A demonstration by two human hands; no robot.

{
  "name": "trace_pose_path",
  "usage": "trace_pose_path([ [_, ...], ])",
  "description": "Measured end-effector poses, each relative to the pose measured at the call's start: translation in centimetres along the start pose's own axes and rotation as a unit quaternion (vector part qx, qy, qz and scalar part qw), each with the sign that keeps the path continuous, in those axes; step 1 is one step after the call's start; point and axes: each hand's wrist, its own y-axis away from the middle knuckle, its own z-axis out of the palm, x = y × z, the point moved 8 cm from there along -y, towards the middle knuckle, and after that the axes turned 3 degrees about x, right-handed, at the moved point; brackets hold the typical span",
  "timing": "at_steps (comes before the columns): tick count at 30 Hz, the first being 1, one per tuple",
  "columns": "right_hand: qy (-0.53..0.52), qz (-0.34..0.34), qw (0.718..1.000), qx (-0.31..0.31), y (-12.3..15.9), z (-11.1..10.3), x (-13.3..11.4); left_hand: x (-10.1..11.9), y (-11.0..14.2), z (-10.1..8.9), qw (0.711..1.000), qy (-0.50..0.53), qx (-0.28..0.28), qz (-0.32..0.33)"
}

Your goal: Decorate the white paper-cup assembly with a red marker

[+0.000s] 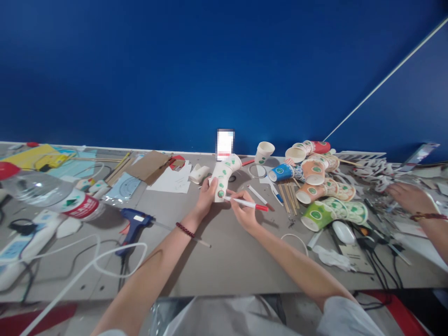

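Note:
My left hand (206,197) is closed around a bent piece made of white paper cups (222,174) printed with green leaves. It holds this piece tilted above the table, in front of a blurred-out upright rectangle. Between the fingers of my right hand (245,215) is a white marker (245,202) with a red end pointing right. The marker's other end is at the lower part of the cups; whether it touches them I cannot tell. Behind the cups stands a separate white paper cup (264,153), and a cut cup piece (199,173) lies to their left.
Several joined, coloured paper cups (317,215) lie on the right. A blue glue gun (135,226), a large bottle (52,193), a power strip (30,245) and a looping white cable occupy the left. Another person's hand (409,198) reaches in at far right. A blue wall (196,74) bounds the table's back.

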Motion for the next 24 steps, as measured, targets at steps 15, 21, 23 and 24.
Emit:
trace_pose_path([
  [15, 0.034, 0.014, 0.999, 0.001, 0.03, 0.11, -0.02, 0.19, 0.10, 0.01, 1.000, -0.005, 0.001, 0.000],
  [21, 0.015, 0.023, 1.000, 0.002, -0.06, 0.23, -0.29, 0.08, 0.06, 0.07, 1.000, 0.004, 0.003, -0.005],
  [23, 0.006, 0.024, 1.000, 0.007, -0.06, 0.13, -0.19, -0.07, -0.02, 0.05, 1.000, 0.006, 0.002, -0.008],
  [24, 0.002, 0.023, 1.000, 0.009, -0.05, 0.08, -0.12, -0.12, -0.06, 0.04, 1.000, 0.006, 0.002, -0.008],
])
